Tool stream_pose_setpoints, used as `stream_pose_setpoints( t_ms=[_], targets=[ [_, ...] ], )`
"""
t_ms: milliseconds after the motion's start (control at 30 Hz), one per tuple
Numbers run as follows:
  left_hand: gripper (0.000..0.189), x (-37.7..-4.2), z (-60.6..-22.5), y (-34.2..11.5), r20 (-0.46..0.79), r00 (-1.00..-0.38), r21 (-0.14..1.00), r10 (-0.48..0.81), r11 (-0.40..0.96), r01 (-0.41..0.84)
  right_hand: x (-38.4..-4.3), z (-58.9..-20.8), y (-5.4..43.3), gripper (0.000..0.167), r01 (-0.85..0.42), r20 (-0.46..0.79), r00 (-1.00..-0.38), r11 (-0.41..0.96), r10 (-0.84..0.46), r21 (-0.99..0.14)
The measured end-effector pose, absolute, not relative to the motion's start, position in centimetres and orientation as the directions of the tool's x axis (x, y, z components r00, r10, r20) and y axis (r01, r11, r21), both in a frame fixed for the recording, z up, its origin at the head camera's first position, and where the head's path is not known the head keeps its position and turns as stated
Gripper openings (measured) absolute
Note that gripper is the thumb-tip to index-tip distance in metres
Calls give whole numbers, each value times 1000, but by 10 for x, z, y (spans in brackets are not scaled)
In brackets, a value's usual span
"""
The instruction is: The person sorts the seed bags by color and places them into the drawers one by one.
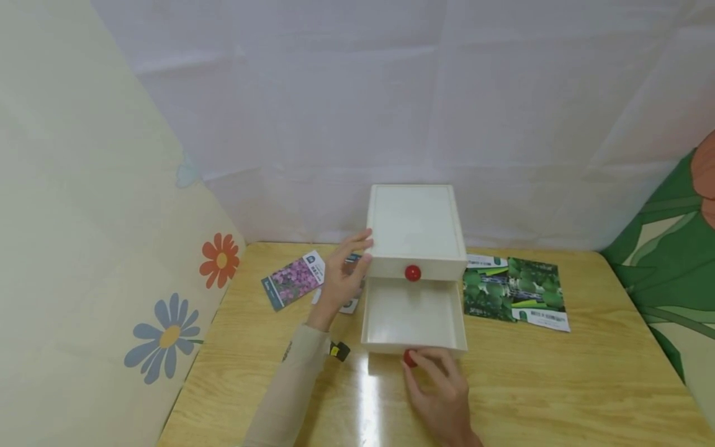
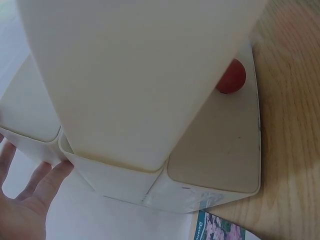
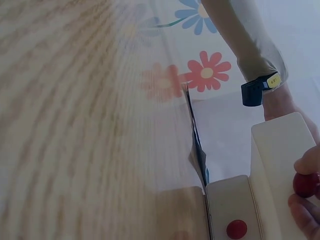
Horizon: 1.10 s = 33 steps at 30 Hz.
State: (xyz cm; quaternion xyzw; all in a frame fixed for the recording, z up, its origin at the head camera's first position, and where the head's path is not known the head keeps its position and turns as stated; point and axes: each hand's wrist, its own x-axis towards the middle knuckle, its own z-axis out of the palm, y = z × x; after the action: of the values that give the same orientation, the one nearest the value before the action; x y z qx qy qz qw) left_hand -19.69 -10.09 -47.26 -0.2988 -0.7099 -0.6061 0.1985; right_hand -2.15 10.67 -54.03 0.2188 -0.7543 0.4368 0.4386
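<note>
A white cabinet (image 1: 413, 217) with red knobs stands at the back of the table. Its middle drawer (image 1: 413, 310) is pulled out, and I see nothing inside it. My right hand (image 1: 444, 397) pinches the red knob (image 1: 409, 358) of that drawer between thumb and fingers. On the cabinet's left side rests my left hand (image 1: 342, 276), fingers extended, its fingertips touching the wall in the left wrist view. The top drawer, with its own red knob (image 1: 413, 273), is closed. Below the pulled-out drawer, the bottom drawer (image 2: 220, 145) is closed too.
A packet with purple flowers (image 1: 294, 279) lies left of the cabinet, and another packet (image 1: 350, 305) is partly hidden behind my left hand. Green packets (image 1: 539, 288) lie to the right. A white cloth (image 1: 335, 93) hangs behind the wooden table (image 1: 558, 385).
</note>
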Motion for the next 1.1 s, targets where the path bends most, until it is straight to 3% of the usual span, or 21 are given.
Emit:
stream_pose_setpoints(
  t_ms=[400, 1100],
  targets=[
    [29, -198, -473, -101, 658, -731, 731, 184, 78, 678, -15, -538, 103, 35, -713, 864, -499, 536, 64, -452],
    [28, -198, -474, -100, 669, -723, 725, 176, 63, 686, -13, -538, 103, 29, -767, 893, -447, 491, 50, -412]
  ],
)
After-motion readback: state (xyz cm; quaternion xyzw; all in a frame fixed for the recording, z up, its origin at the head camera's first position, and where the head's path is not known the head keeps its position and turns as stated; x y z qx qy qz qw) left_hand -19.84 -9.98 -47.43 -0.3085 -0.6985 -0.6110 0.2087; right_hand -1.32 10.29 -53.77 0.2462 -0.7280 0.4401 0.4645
